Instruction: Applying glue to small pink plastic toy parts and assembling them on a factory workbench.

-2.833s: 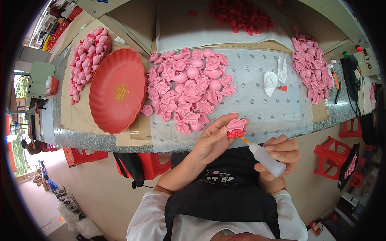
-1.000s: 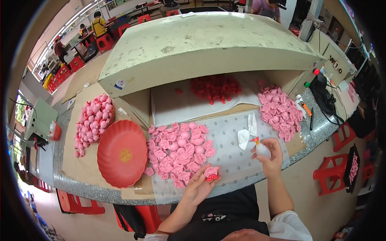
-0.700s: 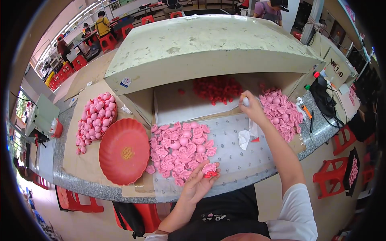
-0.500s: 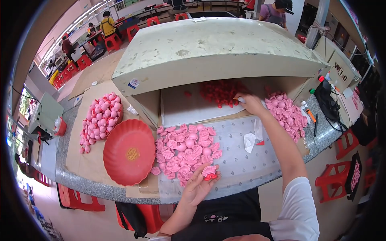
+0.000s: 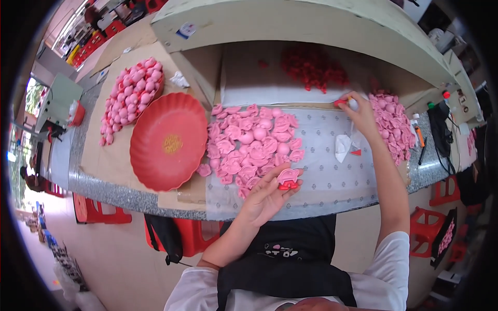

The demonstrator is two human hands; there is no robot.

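Observation:
My left hand [image 5: 264, 199] pinches a pink ruffled shell-like piece [image 5: 289, 175] that has a red part [image 5: 288, 185] at its lower edge, above the near side of the patterned sheet. Farther off to the right, my right hand [image 5: 362, 115] is closed, with a small red piece [image 5: 340, 102] at its fingertips and a small white object [image 5: 353, 104] also held in it; what this object is I cannot make out. Beside my left hand lies a pile of pink ruffled pieces and round balls [image 5: 249, 140]. Many small red pieces [image 5: 314, 67] are heaped under the box-like cover.
The cream box-like cover [image 5: 301, 26] stands over the back of the table. At left are a red scalloped bowl [image 5: 168, 163] and a heap of pink balls with red parts [image 5: 135, 96]. More pink pieces [image 5: 391, 124], an orange tube [image 5: 420, 137] and a crumpled white paper [image 5: 342, 147] lie right.
My right hand has drawn back from the red heap toward me, now with a red piece at its fingertips. My left hand keeps its pink piece. The whole view has tilted downward.

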